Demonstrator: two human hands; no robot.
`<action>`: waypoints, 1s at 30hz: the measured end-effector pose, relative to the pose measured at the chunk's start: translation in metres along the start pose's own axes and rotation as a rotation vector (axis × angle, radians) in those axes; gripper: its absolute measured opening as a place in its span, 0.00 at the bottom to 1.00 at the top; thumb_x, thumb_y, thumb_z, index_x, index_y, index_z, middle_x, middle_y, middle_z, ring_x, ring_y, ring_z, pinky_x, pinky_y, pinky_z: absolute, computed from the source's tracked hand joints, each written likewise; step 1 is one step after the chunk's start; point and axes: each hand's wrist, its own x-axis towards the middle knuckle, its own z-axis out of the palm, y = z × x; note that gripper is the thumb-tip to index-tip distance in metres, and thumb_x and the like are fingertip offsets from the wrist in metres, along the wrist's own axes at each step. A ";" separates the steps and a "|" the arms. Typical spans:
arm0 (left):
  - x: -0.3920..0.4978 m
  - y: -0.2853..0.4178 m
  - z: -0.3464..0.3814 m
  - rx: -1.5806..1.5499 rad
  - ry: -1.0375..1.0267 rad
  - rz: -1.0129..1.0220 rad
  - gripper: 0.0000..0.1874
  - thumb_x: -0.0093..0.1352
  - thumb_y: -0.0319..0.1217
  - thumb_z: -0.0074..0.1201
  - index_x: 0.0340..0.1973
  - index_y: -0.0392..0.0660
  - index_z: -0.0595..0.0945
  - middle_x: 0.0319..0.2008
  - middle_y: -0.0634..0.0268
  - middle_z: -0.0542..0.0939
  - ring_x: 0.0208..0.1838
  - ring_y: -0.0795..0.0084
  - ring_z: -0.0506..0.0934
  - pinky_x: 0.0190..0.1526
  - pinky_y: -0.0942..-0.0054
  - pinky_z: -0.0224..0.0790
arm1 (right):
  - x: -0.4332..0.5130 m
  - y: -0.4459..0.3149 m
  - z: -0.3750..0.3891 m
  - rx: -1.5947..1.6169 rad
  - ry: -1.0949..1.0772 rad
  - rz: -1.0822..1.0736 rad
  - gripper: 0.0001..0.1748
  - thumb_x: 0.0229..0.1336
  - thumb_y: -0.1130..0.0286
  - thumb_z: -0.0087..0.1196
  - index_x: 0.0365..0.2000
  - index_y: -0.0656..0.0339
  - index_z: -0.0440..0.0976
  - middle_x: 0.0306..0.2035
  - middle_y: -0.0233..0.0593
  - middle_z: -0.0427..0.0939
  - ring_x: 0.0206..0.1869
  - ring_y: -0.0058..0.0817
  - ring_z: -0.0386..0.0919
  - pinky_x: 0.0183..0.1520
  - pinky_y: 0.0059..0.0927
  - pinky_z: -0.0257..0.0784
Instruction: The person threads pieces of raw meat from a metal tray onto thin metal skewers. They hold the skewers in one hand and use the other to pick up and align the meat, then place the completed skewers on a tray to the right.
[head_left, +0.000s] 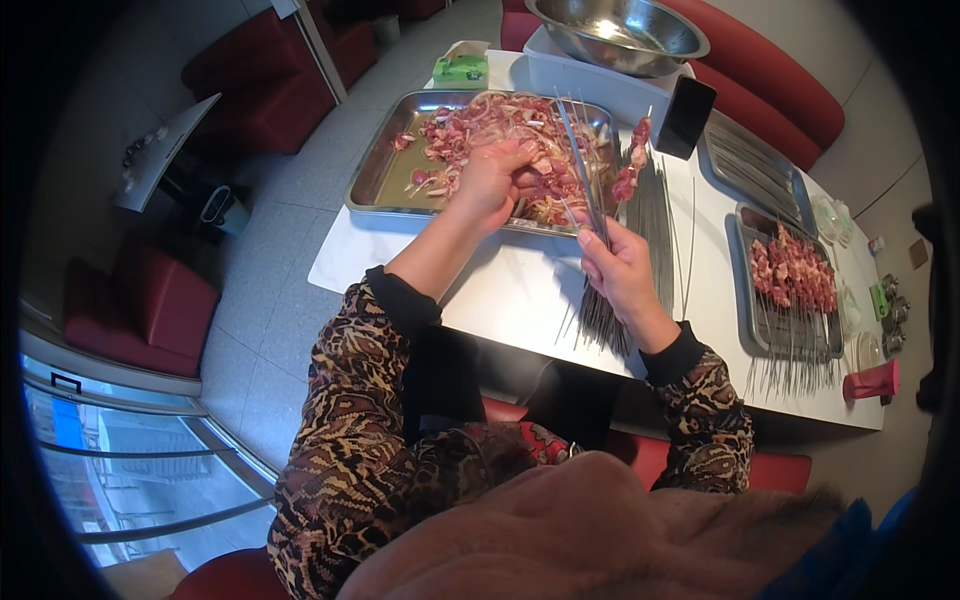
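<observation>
My left hand (495, 180) pinches raw meat pieces (551, 178) over the near side of a large steel tray (390, 174). Inside that tray lies a heap of cut raw meat with sliced onion (502, 112). Several bare metal skewers (583, 154) rise from my right hand (619, 262), which is closed around their lower part. A skewer threaded with meat (634, 161) stands just above the right hand; whether the hand holds it too is unclear. Beneath the right hand and beyond it, a thick bundle of bare metal skewers (651, 217) lies on the white table (495, 292).
A smaller tray (795, 337) at right carries finished meat skewers (791, 270), with a tray of bare skewers (754, 161) behind it. A phone (686, 116) stands against a plastic bin (592, 71) topped by a steel bowl (619, 37). A pink cup (870, 381) sits near the right edge.
</observation>
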 end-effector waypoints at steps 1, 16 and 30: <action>0.000 -0.001 0.000 0.002 -0.016 0.003 0.10 0.71 0.31 0.39 0.41 0.35 0.70 0.38 0.52 0.78 0.38 0.62 0.80 0.42 0.65 0.75 | 0.000 -0.001 0.000 -0.015 0.009 0.001 0.18 0.60 0.69 0.50 0.50 0.64 0.69 0.19 0.20 0.61 0.17 0.08 0.58 0.16 0.11 0.49; -0.004 0.016 -0.053 1.585 -0.170 0.363 0.12 0.57 0.28 0.59 0.37 0.42 0.81 0.28 0.58 0.80 0.34 0.62 0.78 0.37 0.68 0.69 | 0.005 -0.001 -0.001 -0.014 0.081 0.028 0.17 0.61 0.70 0.49 0.49 0.64 0.69 0.20 0.20 0.61 0.17 0.07 0.58 0.16 0.10 0.49; 0.002 0.029 -0.051 1.493 -0.003 0.304 0.09 0.58 0.31 0.56 0.33 0.43 0.82 0.31 0.54 0.80 0.37 0.56 0.78 0.40 0.64 0.69 | 0.004 -0.002 -0.003 -0.007 0.047 0.031 0.17 0.60 0.69 0.50 0.49 0.62 0.70 0.19 0.19 0.62 0.17 0.07 0.58 0.16 0.11 0.48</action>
